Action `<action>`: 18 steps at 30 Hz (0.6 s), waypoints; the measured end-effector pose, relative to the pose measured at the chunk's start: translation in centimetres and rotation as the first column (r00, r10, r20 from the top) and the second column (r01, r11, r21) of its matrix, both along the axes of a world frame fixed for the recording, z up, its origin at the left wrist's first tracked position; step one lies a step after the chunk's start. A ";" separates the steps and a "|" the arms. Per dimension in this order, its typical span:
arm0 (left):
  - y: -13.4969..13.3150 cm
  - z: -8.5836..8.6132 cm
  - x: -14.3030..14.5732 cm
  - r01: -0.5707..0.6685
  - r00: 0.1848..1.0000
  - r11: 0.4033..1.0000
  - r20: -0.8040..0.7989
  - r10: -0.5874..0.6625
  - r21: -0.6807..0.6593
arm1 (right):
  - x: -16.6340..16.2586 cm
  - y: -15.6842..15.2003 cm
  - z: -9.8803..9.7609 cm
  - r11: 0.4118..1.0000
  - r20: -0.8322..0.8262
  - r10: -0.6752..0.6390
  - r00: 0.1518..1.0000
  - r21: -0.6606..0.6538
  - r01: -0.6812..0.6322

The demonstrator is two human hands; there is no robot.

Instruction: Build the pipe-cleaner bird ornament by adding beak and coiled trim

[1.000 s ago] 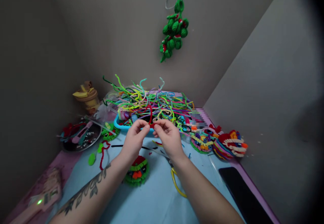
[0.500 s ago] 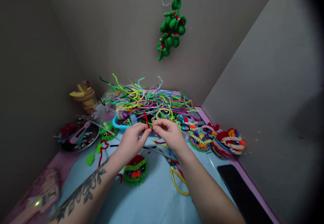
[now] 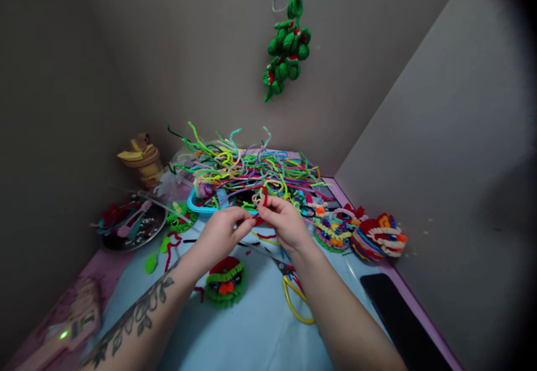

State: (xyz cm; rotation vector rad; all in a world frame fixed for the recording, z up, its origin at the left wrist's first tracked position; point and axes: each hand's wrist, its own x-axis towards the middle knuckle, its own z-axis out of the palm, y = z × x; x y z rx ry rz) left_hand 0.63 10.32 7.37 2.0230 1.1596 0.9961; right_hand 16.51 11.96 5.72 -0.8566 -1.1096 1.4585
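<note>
My left hand (image 3: pixel 222 234) and my right hand (image 3: pixel 283 222) meet above the light blue table top (image 3: pixel 251 332), both pinching a short red pipe cleaner (image 3: pixel 260 207) between fingertips. The red piece curls over my right fingers. Just behind my hands a blue tray (image 3: pixel 197 207) holds a big tangle of coloured pipe cleaners (image 3: pixel 247 170). Below my left hand lies a round green and red pipe-cleaner figure (image 3: pixel 224 282).
Yellow-handled scissors (image 3: pixel 293 298) lie under my right forearm. Finished colourful round pieces (image 3: pixel 369 236) sit at the right, a black phone (image 3: pixel 398 320) nearer. A dark plate of scraps (image 3: pixel 130 225) and a yellow stack (image 3: pixel 140 161) stand left. A green ornament (image 3: pixel 287 46) hangs on the wall.
The red pipe cleaner stood up straight between my fingers before; now it is bent over and curled toward my right hand. Both hands stayed in the same spot.
</note>
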 end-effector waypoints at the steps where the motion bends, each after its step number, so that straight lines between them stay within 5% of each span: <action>1: 0.0 0.1 0.0 -0.004 1.000 1.000 0.002 0.004 -0.005 | 0.1 0.1 0.0 1.000 -0.016 -0.020 1.000 -0.006 0.020; 10: 0.0 1.1 0.1 -0.061 0.987 0.991 0.139 0.077 -0.118 | -0.3 0.0 0.2 0.991 -0.140 -0.114 0.984 -0.083 0.103; 18: -0.2 1.1 -0.1 -0.107 0.990 0.994 0.088 0.106 0.005 | -0.3 -0.1 0.1 0.986 0.014 -0.127 0.992 0.109 0.125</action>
